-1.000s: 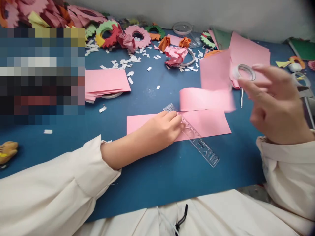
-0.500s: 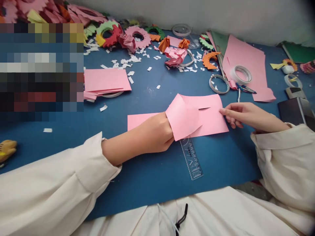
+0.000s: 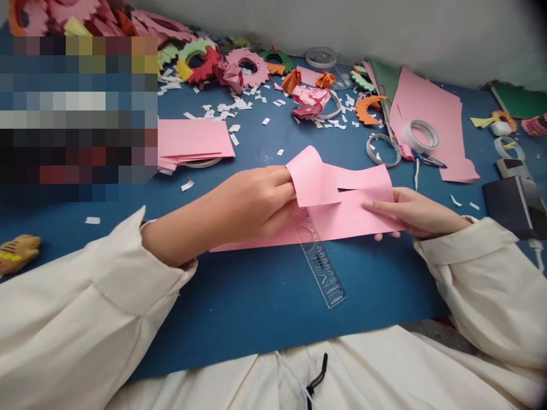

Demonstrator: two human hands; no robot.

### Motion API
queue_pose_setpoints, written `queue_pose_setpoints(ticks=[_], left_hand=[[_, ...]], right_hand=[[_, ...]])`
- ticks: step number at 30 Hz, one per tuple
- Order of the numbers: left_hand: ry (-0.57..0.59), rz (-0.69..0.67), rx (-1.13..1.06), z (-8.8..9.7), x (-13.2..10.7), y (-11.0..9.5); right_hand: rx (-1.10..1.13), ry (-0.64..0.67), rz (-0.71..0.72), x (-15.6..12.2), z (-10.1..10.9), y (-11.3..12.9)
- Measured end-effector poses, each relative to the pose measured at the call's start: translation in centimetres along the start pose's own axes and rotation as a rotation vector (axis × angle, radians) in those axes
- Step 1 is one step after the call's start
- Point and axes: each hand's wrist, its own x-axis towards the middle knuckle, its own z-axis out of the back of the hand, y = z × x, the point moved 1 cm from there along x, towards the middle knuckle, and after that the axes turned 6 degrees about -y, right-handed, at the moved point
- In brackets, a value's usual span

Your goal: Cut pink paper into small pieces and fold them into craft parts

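Note:
A pink paper sheet lies between my hands, with a slit running partway along it. My left hand is closed on the curled-up upper strip, near the sheet's middle. At the right end my right hand grips the sheet, thumb on top and fingers underneath. A clear plastic ruler lies on the table, its upper end close to the paper and partly hidden around my left hand. Flat paper continues leftward below my left hand; I cannot tell whether it is the same sheet.
The blue table bears white scraps, a pink paper stack, tape rolls, scissors and large pink sheets. Jagged paper rings line the wall. A black box stands right; a yellow toy lies left.
My left hand has lifted and curled the strip up, widening the slit. My right hand has moved left from the paper's edge and now grips it more fully.

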Motion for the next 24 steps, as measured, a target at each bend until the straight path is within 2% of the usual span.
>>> queue_pose_setpoints(ticks=[2, 4, 5, 7, 10, 13, 17, 19, 21, 22, 24], left_hand=[[-0.025, 0.123, 0.190, 1.0, 0.1, 0.0], [0.055, 0.260, 0.355, 1.8, 0.0, -0.4], [0.092, 0.286, 0.381, 2.0, -0.1, -0.8], [0.173, 0.271, 0.354, 2.0, -0.5, -1.8], [0.274, 0.299, 0.257, 1.3, -1.0, -3.5], [0.194, 0.289, 0.128, 0.4, -1.3, -4.6], [0.022, 0.117, 0.073, -1.1, -1.6, -4.6], [0.001, 0.008, 0.110, -1.6, -1.8, -4.4], [0.035, -0.020, 0.147, -1.6, -1.8, -4.4], [0.076, 0.003, 0.178, -1.4, -1.8, -4.6], [0.110, 0.120, 0.270, -0.7, -1.6, -4.7]], right_hand=[[0.073, 0.068, 0.021, -0.1, -1.4, 0.4], [0.117, 0.103, 0.052, -0.2, -2.6, 0.8], [0.108, 0.122, 0.067, -0.2, -3.1, 1.0], [0.036, 0.150, 0.101, -0.1, -3.6, 1.5], [-0.073, 0.090, 0.176, 0.0, -3.4, 2.2], [-0.142, 0.014, 0.217, 0.0, -2.7, 2.6], [-0.301, 0.030, 0.224, 0.1, -2.3, 2.4], [-0.494, -0.050, 0.267, 0.4, -2.3, 2.3], [-0.738, -0.255, 0.346, 0.7, -2.2, 2.4], [-0.836, -0.339, 0.379, 0.8, -2.1, 2.5], [-0.937, -0.384, 0.401, 1.0, -2.1, 2.7]])
